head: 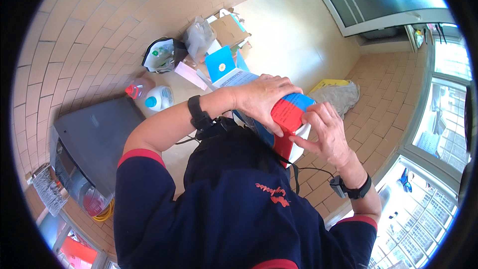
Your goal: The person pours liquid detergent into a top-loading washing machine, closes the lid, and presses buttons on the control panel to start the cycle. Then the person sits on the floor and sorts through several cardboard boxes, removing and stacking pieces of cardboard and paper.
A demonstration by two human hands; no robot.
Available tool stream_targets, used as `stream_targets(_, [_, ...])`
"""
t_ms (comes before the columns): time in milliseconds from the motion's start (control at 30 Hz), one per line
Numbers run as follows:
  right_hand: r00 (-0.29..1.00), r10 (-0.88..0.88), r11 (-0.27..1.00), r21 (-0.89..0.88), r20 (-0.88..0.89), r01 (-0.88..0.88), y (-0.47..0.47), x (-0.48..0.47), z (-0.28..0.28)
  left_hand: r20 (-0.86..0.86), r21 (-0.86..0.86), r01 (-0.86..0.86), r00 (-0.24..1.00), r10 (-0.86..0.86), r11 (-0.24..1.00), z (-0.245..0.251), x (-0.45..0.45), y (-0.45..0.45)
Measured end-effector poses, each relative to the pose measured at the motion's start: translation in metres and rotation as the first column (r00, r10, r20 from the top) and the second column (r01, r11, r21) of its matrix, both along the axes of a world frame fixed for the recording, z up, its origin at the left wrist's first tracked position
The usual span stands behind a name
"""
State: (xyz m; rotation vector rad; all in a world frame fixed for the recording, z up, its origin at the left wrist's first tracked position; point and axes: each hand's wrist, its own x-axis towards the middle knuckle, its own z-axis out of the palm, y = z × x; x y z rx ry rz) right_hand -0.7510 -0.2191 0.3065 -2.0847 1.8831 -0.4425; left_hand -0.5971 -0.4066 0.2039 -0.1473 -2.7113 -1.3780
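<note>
A red and blue printed carton (289,114) is between my two hands, close in front of my body. My left hand (263,99) lies over its top and side with the fingers spread around it and the thumb on the red face. My right hand (323,130) pinches the carton's right edge with thumb and fingers. Left of it, a blue and white opened cardboard box (239,77) with raised flaps reaches out under my left hand and forearm; whether the two are joined I cannot tell.
Flattened cardboard (227,30), a plastic bag (199,39) and a black-rimmed bag with bottles (163,54) lie by the brick-tiled wall. Detergent bottles (160,98) stand beside a dark grey appliance (101,134). A grey cloth (338,95) covers a yellow item at right.
</note>
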Motion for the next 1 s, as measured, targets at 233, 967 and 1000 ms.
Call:
stream_targets(233, [0.999, 0.036, 0.995, -0.088, 0.004, -0.035, -0.004, 0.017, 0.009, 0.065, -0.158, -0.075, 0.994, 0.086, 0.985, 0.032, 0.025, 0.014])
stream_targets(967, [0.996, 0.021, 0.987, -0.159, 0.087, -0.007, 0.001, 0.014, 0.018, -0.065, -0.01, 0.039, 0.997, -0.04, 0.999, 0.055, 0.006, 0.009])
stream_targets(1000, [0.995, 0.014, 0.988, -0.154, 0.098, 0.001, 0.002, 0.014, 0.016, -0.085, -0.012, 0.038, 0.996, -0.039, 0.999, 0.056, 0.004, 0.008])
